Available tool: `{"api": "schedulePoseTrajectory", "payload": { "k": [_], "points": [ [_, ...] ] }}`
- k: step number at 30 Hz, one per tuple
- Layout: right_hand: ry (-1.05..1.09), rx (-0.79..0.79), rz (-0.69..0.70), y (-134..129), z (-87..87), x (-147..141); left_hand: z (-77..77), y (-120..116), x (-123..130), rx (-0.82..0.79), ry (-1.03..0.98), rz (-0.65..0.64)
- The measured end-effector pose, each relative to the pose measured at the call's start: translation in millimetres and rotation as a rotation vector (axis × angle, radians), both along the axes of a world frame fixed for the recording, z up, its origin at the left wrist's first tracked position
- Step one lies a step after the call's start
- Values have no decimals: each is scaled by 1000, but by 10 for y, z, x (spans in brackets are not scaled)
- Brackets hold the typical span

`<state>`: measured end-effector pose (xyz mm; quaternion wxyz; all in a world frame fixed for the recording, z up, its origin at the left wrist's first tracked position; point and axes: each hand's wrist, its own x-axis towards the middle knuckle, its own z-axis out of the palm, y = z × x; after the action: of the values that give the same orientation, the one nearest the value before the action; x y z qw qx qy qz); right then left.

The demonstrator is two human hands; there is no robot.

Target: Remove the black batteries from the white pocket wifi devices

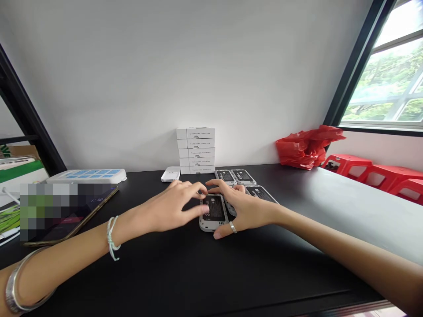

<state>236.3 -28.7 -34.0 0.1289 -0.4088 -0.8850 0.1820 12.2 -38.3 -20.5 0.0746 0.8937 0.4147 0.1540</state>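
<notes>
White plastic edges the device [214,212], lying nearer us than the boxes [196,150]. Our left hand [180,201], loosely curled, lays its thumb there; our right hand [243,206] spreads wide over it, neither gripping. Probably light, stiff, slick: we'd take its long edges.

Slv cuff [12,290], pale bracelet [110,236], ring [233,227]

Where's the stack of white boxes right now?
In the head view, the white box stack stands slightly left of centre at the back of the black table, beyond the left hand.
</notes>
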Motion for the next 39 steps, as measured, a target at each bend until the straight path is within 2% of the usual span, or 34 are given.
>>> {"api": "schedulePoseTrajectory", "payload": {
  "k": [3, 5, 7, 10, 13, 19, 23, 28, 34, 37, 39],
  "points": [
    [14, 87, 21, -12, -21, -48, 67, 79, -41, 64, -121, 92],
    [48, 183, 79, -42, 4, -51, 64, 140, -77, 121, -153, 153],
    [62, 208, 114, -96, 61, -4, 26, 188, -111, 130, -128, 177],
    [53, 154, 112, -229, 150, 170, -51, 213, -129, 87, -45, 192],
    [35, 114, 95, -416, 154, 399, -100, 184, -96, 67, -4, 183],
    [26, -29, 50, -726, -76, 662, -110, 138, -37, 78, 14, 155],
    [33, -75, 22, -744, -171, 703, -120, 175, -75, 103, 15, 177],
    [-35, -129, -35, -745, -154, 719, -136, 173, -84, 152, 60, 187],
    [-60, -106, -43, -756, -177, 707, -177, 146, -62, 176, 134, 134],
    [-41, -87, -27, -708, -135, 703, -209, 157, -79, 178, 166, 98],
    [-6, -82, -11, -630, -46, 712, -222, 161, -88, 169, 195, 71]
  ]
}}
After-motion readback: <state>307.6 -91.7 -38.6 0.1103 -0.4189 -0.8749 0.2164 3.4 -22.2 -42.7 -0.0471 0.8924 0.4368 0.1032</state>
